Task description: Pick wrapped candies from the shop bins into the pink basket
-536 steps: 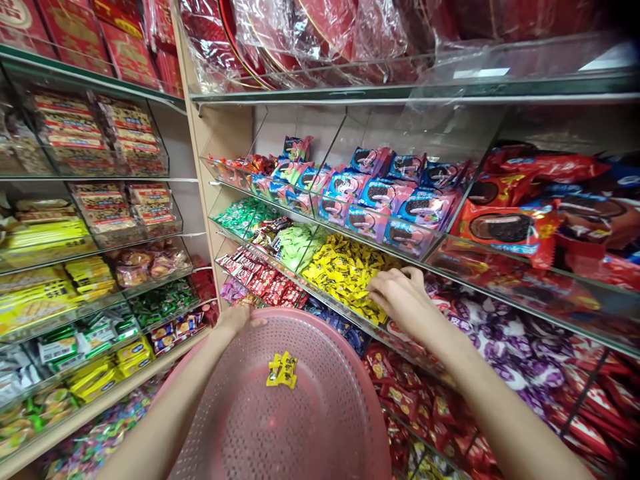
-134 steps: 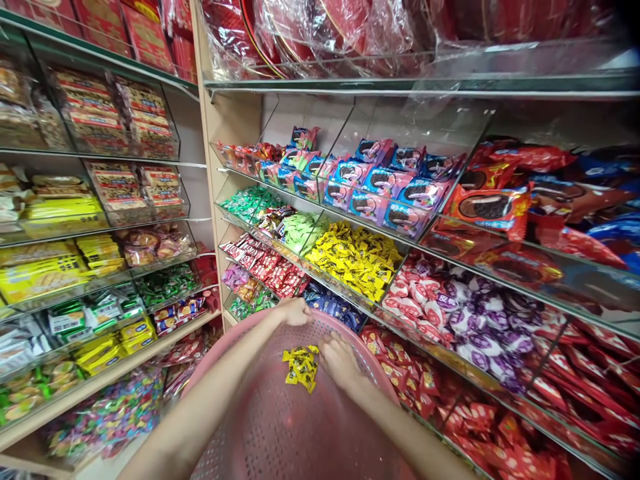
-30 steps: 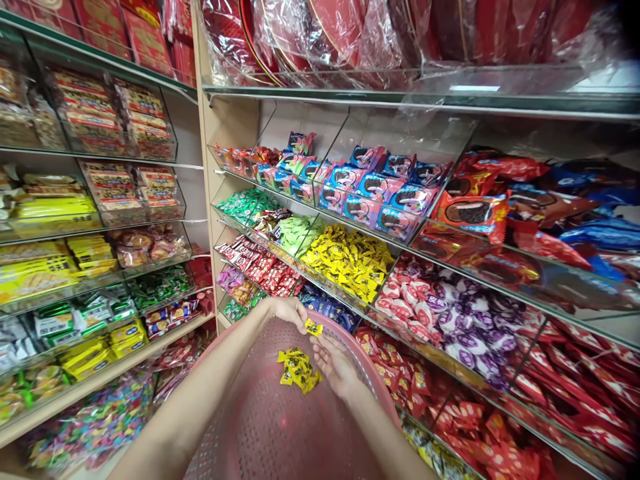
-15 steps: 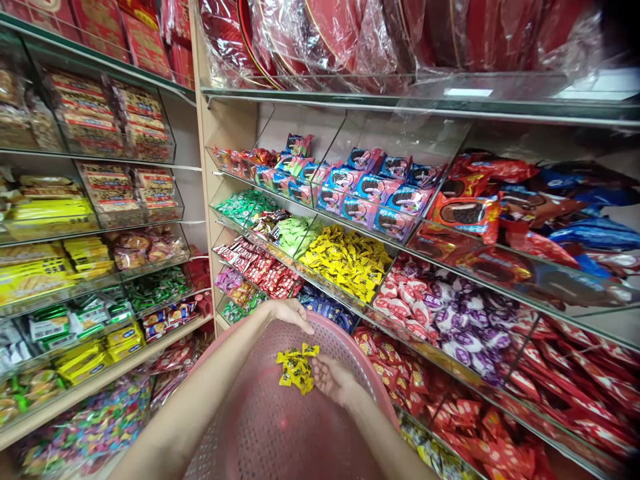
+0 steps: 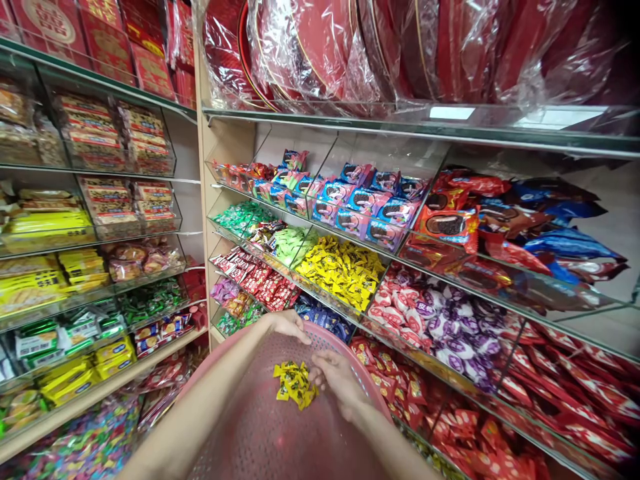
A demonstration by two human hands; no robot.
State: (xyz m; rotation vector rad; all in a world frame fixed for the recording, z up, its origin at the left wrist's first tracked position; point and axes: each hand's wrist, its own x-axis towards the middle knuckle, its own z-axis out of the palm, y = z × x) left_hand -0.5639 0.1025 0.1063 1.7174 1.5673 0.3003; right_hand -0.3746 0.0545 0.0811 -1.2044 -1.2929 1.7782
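A pink plastic basket (image 5: 240, 427) with small holes in its wall is in front of me, below the shelves. My left hand (image 5: 287, 325) grips its far rim, fingers bent over the edge. Inside lies a small heap of yellow-wrapped candies (image 5: 295, 385). Just right of this heap, within the basket, is my right hand (image 5: 336, 379). Its fingers are curled in with the thumb above them, close to the candies; whether something is between them is hidden.
Slanted clear shelf bins hold more yellow candies (image 5: 343, 270), red and purple-white wrapped sweets (image 5: 440, 313), and blue-pink cookie packs (image 5: 350, 200). A shelf edge (image 5: 425, 127) runs above them, with plastic-wrapped red items on it. Left shelves (image 5: 90, 180) carry packaged snacks.
The view has tilted up slightly, so the shelves sit lower. My right hand has risen a little from the candies, its fingers more curled. My left hand stays on the rim.
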